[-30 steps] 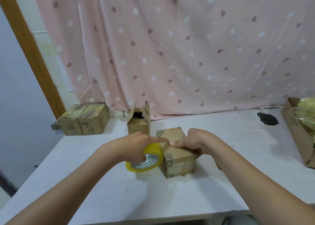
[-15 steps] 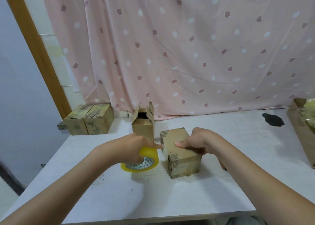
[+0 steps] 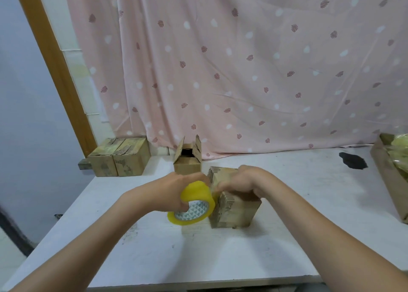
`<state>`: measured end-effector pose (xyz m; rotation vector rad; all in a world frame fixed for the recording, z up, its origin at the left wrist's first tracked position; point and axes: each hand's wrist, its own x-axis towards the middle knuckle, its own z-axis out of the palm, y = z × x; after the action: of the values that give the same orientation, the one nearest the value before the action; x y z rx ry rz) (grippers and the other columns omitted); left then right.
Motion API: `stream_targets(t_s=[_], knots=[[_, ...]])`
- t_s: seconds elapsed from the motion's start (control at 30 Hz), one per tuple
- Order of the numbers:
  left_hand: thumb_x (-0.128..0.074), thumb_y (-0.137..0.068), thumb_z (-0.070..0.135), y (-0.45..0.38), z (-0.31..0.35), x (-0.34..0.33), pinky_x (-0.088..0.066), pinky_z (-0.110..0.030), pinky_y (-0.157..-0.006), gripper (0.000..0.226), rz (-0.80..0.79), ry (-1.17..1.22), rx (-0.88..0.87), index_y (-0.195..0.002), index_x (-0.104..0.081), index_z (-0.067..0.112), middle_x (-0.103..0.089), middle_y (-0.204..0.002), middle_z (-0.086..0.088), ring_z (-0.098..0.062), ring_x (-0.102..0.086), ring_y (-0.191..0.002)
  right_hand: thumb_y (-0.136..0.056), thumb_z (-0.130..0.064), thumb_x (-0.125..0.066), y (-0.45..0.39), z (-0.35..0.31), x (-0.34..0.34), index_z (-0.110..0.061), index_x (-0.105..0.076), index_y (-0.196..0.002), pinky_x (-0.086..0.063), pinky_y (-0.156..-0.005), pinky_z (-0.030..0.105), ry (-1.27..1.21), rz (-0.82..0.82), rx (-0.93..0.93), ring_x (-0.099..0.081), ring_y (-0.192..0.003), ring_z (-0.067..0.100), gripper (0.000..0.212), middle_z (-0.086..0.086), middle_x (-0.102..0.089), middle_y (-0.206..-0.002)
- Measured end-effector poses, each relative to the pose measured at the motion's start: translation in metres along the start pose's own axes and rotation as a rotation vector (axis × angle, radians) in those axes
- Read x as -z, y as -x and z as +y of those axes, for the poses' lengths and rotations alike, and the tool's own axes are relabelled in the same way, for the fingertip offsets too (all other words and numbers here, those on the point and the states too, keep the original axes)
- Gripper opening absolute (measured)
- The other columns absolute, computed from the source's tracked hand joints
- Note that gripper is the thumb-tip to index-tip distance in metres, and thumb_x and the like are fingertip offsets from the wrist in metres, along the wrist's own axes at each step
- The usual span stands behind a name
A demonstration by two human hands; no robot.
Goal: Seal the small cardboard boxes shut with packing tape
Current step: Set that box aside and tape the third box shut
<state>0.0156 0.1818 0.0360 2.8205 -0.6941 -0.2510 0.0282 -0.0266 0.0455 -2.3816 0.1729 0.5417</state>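
- Reaching in from the near edge of the white worktop (image 3: 154,258), both forearms converge on one closed box (image 3: 238,210) lying a little right of centre.
- Left hand (image 3: 174,192) has its fingers curled round a yellow roll of packing tape (image 3: 192,205), thumb hooked into the core; the roll stands on edge, touching the box's left face at the near corner.
- Right hand (image 3: 240,183) lies on top of the box with fingers bent down over the near-left edge, pressing there. Whether it pins a tape end under the fingertips is hidden, though that seems likely.
- Box's long axis runs from near right to far left, away from the person, so its top seam probably runs the same way. The roll sits to the left of the box at its near end; the left hand is the one placed to draw it along.
- By my reading, tape is just being started at that near corner. The next pull needs to follow the long axis while the right hand holds the box against sliding.
- Behind the box, just beyond the hands, stands an open box (image 3: 187,161) with flaps upright, not yet sealed.
- Further left, at the worktop's far corner, two closed boxes (image 3: 120,159) sit touching each other.
- At the far right edge lies a larger carton (image 3: 388,181) with something yellowish in it, and near it a dark stain (image 3: 353,161).
- A pink patterned curtain (image 3: 242,70) hangs behind everything.
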Motion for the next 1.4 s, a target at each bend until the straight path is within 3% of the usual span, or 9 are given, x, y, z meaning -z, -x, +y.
stream_targets(t_s=[0.1, 0.37, 0.5, 0.6, 0.77, 0.87, 1.07, 1.23, 1.4], knots=[[-0.068, -0.076, 0.011, 0.004, -0.001, 0.008, -0.041, -0.026, -0.049, 0.068, 0.069, 0.082, -0.02, -0.119, -0.046, 0.059, -0.052, -0.076, 0.005, -0.013, -0.043, -0.053, -0.037, -0.049, -0.093, -0.006, 0.016, 0.012, -0.006, -0.043, -0.136, -0.048, -0.1, 0.048, -0.23, -0.045, -0.041, -0.055, -0.118, 0.033, 0.119, 0.013, -0.053, -0.133], [-0.068, -0.08, 0.009, 0.005, 0.012, 0.023, -0.034, -0.017, -0.044, 0.066, 0.025, -0.003, -0.046, -0.128, -0.056, 0.052, -0.047, -0.068, 0.009, -0.002, -0.044, -0.045, -0.035, -0.047, -0.093, -0.016, 0.033, 0.012, -0.008, -0.05, -0.12, -0.055, -0.09, 0.044, -0.349, -0.014, -0.03, -0.064, -0.103, 0.03, 0.103, 0.013, -0.062, -0.118], [-0.065, -0.082, 0.008, 0.006, 0.007, 0.016, -0.035, -0.017, -0.045, 0.081, -0.036, -0.033, -0.006, -0.131, -0.044, 0.07, -0.047, -0.072, 0.004, -0.009, -0.039, -0.047, -0.055, -0.044, -0.09, -0.021, 0.042, 0.014, -0.006, -0.052, -0.113, -0.055, -0.08, 0.038, -0.386, -0.029, -0.01, -0.065, -0.094, 0.027, 0.079, 0.011, -0.063, -0.102], [-0.064, -0.083, 0.008, 0.006, 0.001, 0.011, -0.037, -0.022, -0.047, 0.092, -0.054, -0.039, 0.003, -0.129, -0.031, 0.08, -0.046, -0.075, 0.002, -0.015, -0.038, -0.055, -0.05, -0.046, -0.09, -0.023, 0.051, 0.014, -0.004, -0.059, -0.113, -0.052, -0.071, 0.034, -0.445, -0.074, -0.026, -0.054, -0.077, 0.026, 0.082, 0.01, -0.057, -0.088], [-0.061, -0.083, 0.004, 0.005, -0.005, 0.009, -0.037, -0.024, -0.047, 0.099, -0.071, -0.072, 0.01, -0.13, -0.023, 0.082, -0.043, -0.073, 0.002, -0.017, -0.037, -0.055, -0.044, -0.044, -0.088, -0.023, 0.06, 0.017, 0.003, -0.061, -0.112, -0.056, -0.085, 0.047, -0.516, -0.139, -0.023, -0.062, -0.08, 0.032, 0.087, 0.018, -0.066, -0.096], [-0.061, -0.084, 0.005, -0.001, -0.001, 0.006, -0.036, -0.025, -0.048, 0.096, -0.092, -0.101, 0.0, -0.133, -0.024, 0.079, -0.044, -0.073, 0.001, -0.015, -0.037, -0.055, -0.056, -0.038, -0.085, -0.024, 0.062, 0.018, 0.004, -0.061, -0.111, -0.055, -0.09, 0.05, -0.524, -0.182, -0.032, -0.067, -0.087, 0.035, 0.074, 0.025, -0.068, -0.112], [-0.057, -0.083, 0.003, -0.016, 0.01, -0.001, -0.038, -0.03, -0.052, 0.093, -0.1, -0.15, -0.05, -0.138, -0.027, 0.072, -0.047, -0.077, -0.006, -0.013, -0.037, -0.055, -0.062, -0.033, -0.086, -0.028, 0.068, 0.032, -0.001, -0.061, -0.12, -0.047, -0.074, 0.035, -0.458, -0.166, -0.026, -0.062, -0.077, 0.028, 0.071, 0.013, -0.067, -0.096], [-0.055, -0.081, 0.005, -0.029, 0.017, -0.007, -0.042, -0.038, -0.056, 0.094, -0.103, -0.19, -0.07, -0.139, -0.025, 0.072, -0.04, -0.067, -0.003, -0.017, -0.042, -0.061, -0.088, -0.028, -0.072, -0.026, 0.07, 0.044, -0.001, -0.067, -0.115, -0.05, -0.071, 0.031, -0.277, -0.153, -0.026, -0.06, -0.085, 0.028, 0.038, 0.017, -0.067, -0.117], [-0.057, -0.082, 0.003, -0.037, 0.027, -0.01, -0.035, -0.033, -0.05, 0.095, -0.094, -0.185, -0.1, -0.14, -0.025, 0.071, -0.039, -0.066, -0.006, -0.017, -0.038, -0.056, -0.098, -0.03, -0.059, -0.019, 0.077, 0.04, 0.011, -0.058, -0.122, -0.052, -0.097, 0.048, -0.305, -0.204, -0.029, -0.066, -0.093, 0.035, 0.047, 0.029, -0.065, -0.117]])
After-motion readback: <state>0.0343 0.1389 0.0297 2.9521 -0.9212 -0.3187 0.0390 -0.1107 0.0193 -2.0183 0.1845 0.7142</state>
